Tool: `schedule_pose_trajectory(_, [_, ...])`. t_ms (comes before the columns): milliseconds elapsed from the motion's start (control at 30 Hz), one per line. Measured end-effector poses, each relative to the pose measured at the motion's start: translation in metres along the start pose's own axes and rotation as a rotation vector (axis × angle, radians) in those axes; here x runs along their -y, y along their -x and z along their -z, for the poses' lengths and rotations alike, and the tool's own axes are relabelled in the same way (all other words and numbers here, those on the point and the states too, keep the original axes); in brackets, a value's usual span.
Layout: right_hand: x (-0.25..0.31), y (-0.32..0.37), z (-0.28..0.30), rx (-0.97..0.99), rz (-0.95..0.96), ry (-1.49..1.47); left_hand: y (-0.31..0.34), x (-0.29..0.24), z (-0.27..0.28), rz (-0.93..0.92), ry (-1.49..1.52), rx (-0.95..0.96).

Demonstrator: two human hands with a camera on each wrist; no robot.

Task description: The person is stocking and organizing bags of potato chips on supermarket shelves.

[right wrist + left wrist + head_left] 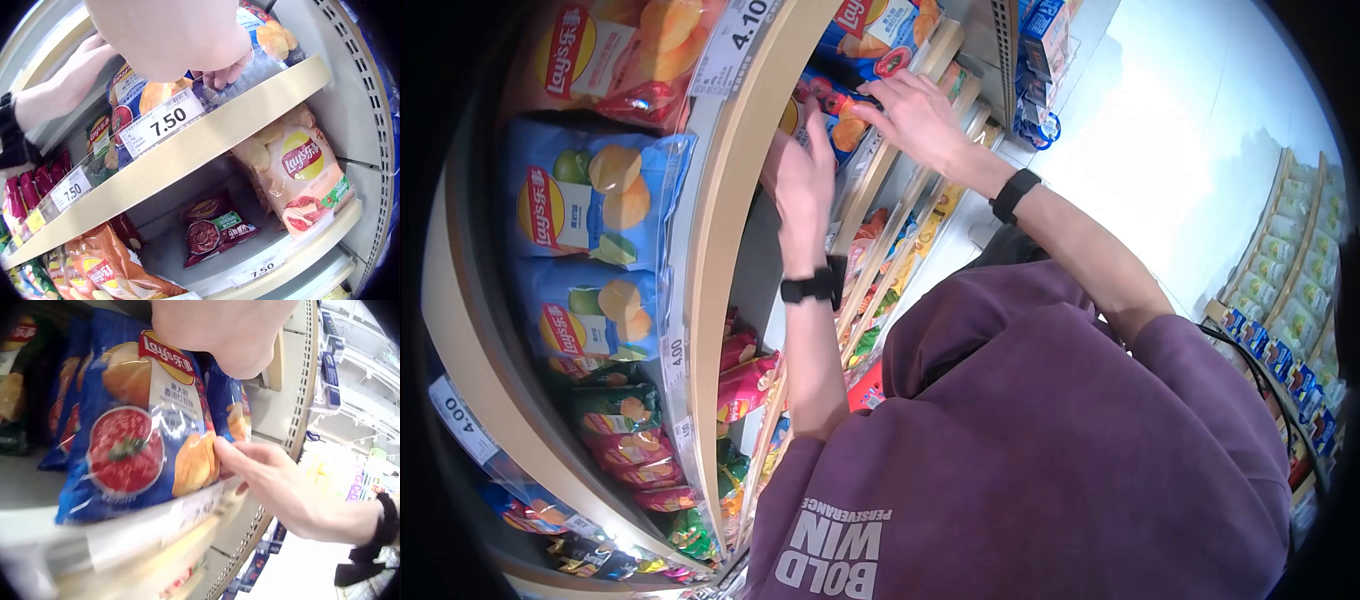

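A blue Lay's chip bag (140,394) with a red dip picture stands at the front of a shelf. My left hand (800,175) reaches in over the bag's top with the thumb straight, its other fingers hidden in the head view. Opposite it, my right hand (917,120) pinches the bag's side edge near the shelf lip, as the left wrist view shows. Another blue bag (228,403) stands right beside that edge. In the right wrist view, a clear guard and a 7.50 price tag (164,122) front the shelf below the bag.
A wooden shelf edge (735,210) curves close by the left arm, with light blue Lay's bags (585,195) on its other side. Below the hands, a lower shelf bears a dark red bag (219,228) and a pink bag (300,165). A perforated upright (359,81) bounds the shelf's end.
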State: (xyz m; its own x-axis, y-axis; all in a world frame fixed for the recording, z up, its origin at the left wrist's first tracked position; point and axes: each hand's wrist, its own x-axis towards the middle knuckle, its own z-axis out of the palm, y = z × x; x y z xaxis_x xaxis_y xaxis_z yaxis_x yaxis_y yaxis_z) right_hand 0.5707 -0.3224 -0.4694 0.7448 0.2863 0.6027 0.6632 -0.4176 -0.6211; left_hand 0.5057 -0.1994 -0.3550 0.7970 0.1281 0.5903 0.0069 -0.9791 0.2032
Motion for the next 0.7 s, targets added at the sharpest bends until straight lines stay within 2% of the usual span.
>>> schedule_pose_trajectory(33, [-0.002, -0.001, -0.001, -0.011, 0.006, -0.019, 0.019, 0.007, -0.001, -0.057, -0.120, -0.087])
schedule_pose_trajectory(133, [-0.001, -0.008, 0.007, 0.110, -0.041, -0.068, 0.068, 0.027, 0.008, 0.119, -0.095, -0.132])
schedule_pose_trajectory(233, [0.009, -0.013, 0.017, 0.132, -0.087, -0.063, 0.090, 0.040, 0.009, 0.516, 0.315, -0.010])
schedule_pose_trajectory(267, [0.008, -0.013, 0.015, 0.143, -0.081, -0.067, 0.093, 0.045, 0.009, 0.536, 0.288, 0.028])
schedule_pose_trajectory(367, [0.002, -0.018, 0.013, 0.200, -0.092, -0.068, 0.094, 0.063, -0.007, 0.621, 0.547, 0.129])
schedule_pose_trajectory(433, [0.004, -0.024, 0.018, 0.279, -0.145, -0.051, 0.084, 0.054, -0.004, 0.644, 0.465, 0.185])
schedule_pose_trajectory(467, [-0.001, -0.025, 0.013, 0.251, -0.068, -0.035, 0.079, 0.051, -0.004, 0.677, 0.466, 0.209])
schedule_pose_trajectory(567, [0.016, -0.027, 0.027, 0.244, -0.120, -0.022, 0.076, 0.050, -0.002, 0.719, 0.386, 0.258])
schedule_pose_trajectory(633, [0.021, -0.021, 0.032, 0.180, -0.059, -0.044, 0.077, 0.053, 0.009, 0.696, 0.263, 0.311])
schedule_pose_trajectory(700, [0.020, -0.015, 0.032, 0.149, 0.029, -0.051, 0.070, 0.059, 0.024, 0.734, 0.284, 0.423])
